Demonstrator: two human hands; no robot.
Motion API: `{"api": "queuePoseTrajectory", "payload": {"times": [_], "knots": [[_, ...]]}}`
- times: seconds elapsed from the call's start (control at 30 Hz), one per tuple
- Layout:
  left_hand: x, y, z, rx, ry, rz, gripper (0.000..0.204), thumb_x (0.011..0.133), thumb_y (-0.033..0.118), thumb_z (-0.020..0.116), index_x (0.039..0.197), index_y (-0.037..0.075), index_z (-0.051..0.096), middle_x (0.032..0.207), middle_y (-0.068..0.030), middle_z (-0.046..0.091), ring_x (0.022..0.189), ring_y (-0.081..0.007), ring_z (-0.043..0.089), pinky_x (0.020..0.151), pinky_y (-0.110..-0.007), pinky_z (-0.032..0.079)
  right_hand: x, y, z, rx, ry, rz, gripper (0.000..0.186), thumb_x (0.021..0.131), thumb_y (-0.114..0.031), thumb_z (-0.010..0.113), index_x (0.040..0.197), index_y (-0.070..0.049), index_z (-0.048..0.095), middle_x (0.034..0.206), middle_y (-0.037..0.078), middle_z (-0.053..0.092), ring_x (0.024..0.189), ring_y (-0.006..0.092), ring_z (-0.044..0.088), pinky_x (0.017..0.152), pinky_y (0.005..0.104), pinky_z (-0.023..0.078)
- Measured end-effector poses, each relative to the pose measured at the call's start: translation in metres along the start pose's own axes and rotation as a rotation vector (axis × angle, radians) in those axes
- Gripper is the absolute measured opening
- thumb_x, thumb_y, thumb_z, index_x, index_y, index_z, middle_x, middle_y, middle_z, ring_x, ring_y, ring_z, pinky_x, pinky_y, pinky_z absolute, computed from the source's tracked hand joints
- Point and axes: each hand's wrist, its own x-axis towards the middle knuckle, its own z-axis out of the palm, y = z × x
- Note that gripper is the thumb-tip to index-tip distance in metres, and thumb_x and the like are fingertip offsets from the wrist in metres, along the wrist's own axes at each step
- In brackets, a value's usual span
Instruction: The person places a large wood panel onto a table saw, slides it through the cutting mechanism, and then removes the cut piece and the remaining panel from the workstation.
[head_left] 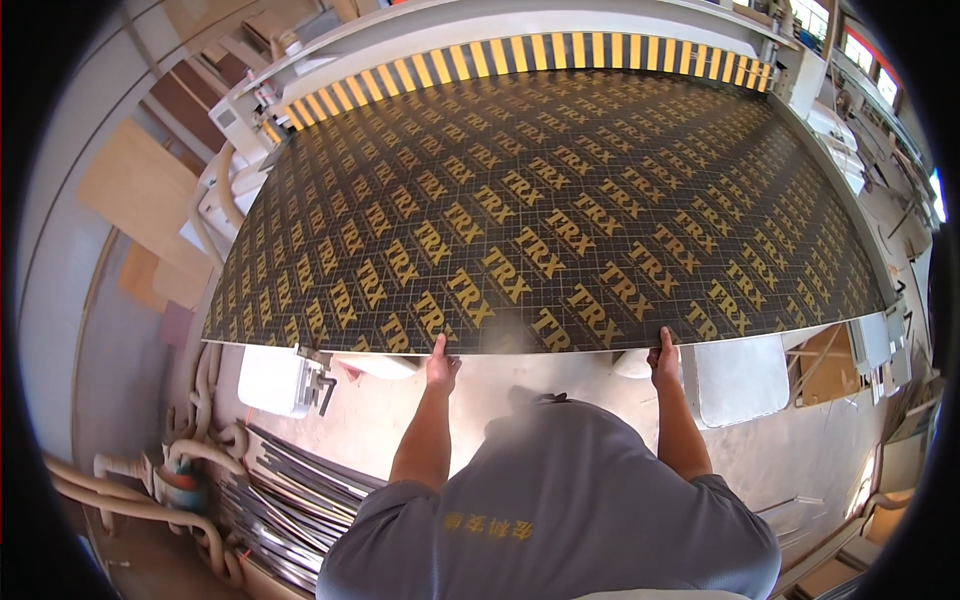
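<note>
A large flat panel (pixel 480 215) with a dark, gold-printed face lies in front of me, its far side reaching a black and yellow striped bar. My left hand (pixel 441 368) grips the near edge left of its middle, thumb on top and fingers curled beneath. Farther right along that edge, my right hand (pixel 664 362) holds on in the same way. Both arms stretch forward from a grey shirt. The panel covers most of the surface under it.
The striped bar (pixel 540 52) spans the machine's far side. Pale supports, one at the left (pixel 275 382) and one at the right (pixel 740 382), jut out below the panel. Hoses (pixel 205 450) and long metal strips (pixel 300 490) lie at lower left. Boards (pixel 145 195) lean on the left wall.
</note>
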Motion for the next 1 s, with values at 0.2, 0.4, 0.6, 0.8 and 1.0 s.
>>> {"api": "queuePoseTrajectory", "payload": {"times": [0.2, 0.4, 0.6, 0.8, 1.0], "knots": [[0.004, -0.001, -0.007, 0.004, 0.023, -0.009, 0.040, 0.094, 0.046, 0.075, 0.114, 0.013, 0.063, 0.106, 0.0003, 0.069, 0.087, -0.0164, 0.059, 0.078, -0.037, 0.048, 0.000, 0.000, 0.000, -0.007, -0.019, 0.006, 0.039, 0.101, -0.043, 0.064, 0.074, -0.021, 0.047, 0.052, -0.006, 0.034, 0.041, 0.0083, 0.028, 0.043, 0.0279, 0.021], [0.006, -0.003, -0.008, 0.003, -0.025, 0.008, 0.035, 0.095, 0.047, 0.073, 0.109, 0.016, 0.065, 0.097, 0.0035, 0.067, 0.079, -0.0121, 0.055, 0.073, -0.033, 0.045, 0.003, 0.002, -0.001, -0.008, -0.025, -0.006, 0.032, 0.102, -0.041, 0.063, 0.080, -0.021, 0.050, 0.054, -0.007, 0.034, 0.042, 0.0078, 0.027, 0.043, 0.0270, 0.022], [0.010, -0.008, -0.006, 0.001, -0.006, 0.001, 0.040, 0.094, 0.050, 0.073, 0.112, 0.015, 0.066, 0.100, 0.0022, 0.068, 0.081, -0.0132, 0.055, 0.075, -0.033, 0.047, -0.003, -0.002, -0.001, 0.004, -0.045, -0.027, 0.015, 0.103, -0.036, 0.063, 0.101, -0.022, 0.059, 0.057, -0.007, 0.032, 0.044, 0.0074, 0.028, 0.042, 0.0257, 0.023], [0.013, -0.014, -0.018, 0.078, 0.000, 0.014, 0.063, 0.092, 0.053, 0.073, 0.134, 0.008, 0.059, 0.131, -0.0060, 0.064, 0.114, -0.0240, 0.058, 0.099, -0.044, 0.047, 0.001, 0.001, -0.002, -0.020, -0.036, 0.007, 0.022, 0.101, -0.040, 0.066, 0.096, -0.021, 0.058, 0.057, -0.007, 0.032, 0.045, 0.0074, 0.028, 0.044, 0.0256, 0.022], [0.012, -0.010, -0.010, 0.051, 0.026, 0.028, 0.043, 0.092, 0.049, 0.075, 0.108, 0.011, 0.064, 0.095, -0.0020, 0.063, 0.081, -0.0169, 0.057, 0.073, -0.034, 0.049, 0.009, 0.007, -0.013, 0.005, -0.043, -0.017, 0.034, 0.101, -0.044, 0.066, 0.082, -0.021, 0.049, 0.055, -0.006, 0.031, 0.044, 0.0084, 0.026, 0.044, 0.0274, 0.021]]}}
